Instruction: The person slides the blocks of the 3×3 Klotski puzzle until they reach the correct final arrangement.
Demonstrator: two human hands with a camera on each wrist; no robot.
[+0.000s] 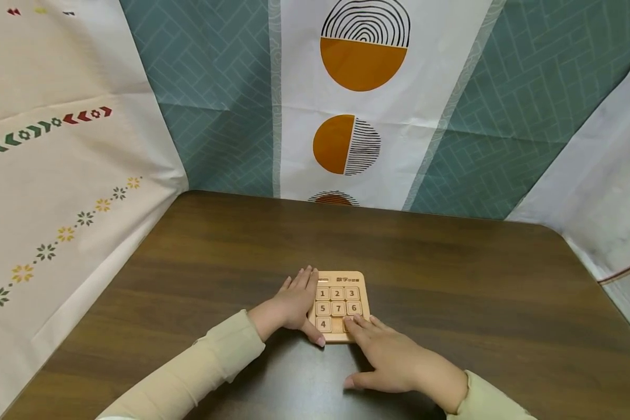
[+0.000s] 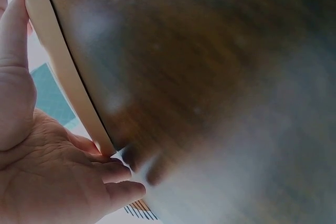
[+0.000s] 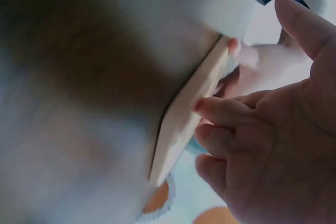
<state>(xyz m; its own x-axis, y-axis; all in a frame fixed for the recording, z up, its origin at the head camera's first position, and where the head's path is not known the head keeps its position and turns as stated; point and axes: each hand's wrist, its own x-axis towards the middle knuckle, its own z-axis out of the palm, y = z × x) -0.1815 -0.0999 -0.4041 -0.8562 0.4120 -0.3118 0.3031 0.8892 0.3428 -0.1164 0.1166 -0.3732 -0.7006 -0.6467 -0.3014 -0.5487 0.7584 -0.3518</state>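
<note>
A wooden sliding number puzzle (image 1: 338, 308) lies flat on the table, its square tiles carrying printed digits. From the far row down they read 1, 2, 3, then 5, 7, 6, then 4, with a bare slot in the near row's middle. My left hand (image 1: 296, 300) holds the board along its left side, thumb at the near corner and fingers toward the far one. In the left wrist view the left hand (image 2: 58, 166) spans the board's edge (image 2: 68, 66). The fingertips of my right hand (image 1: 391, 356) touch the near right tile, mostly covering it; its thumb is spread away.
The dark brown wooden table (image 1: 231, 233) extends around the puzzle on all sides. A teal and white patterned cloth (image 1: 220, 116) hangs behind it. Pale cloths hang at the left (image 1: 73, 192) and at the right (image 1: 604, 192).
</note>
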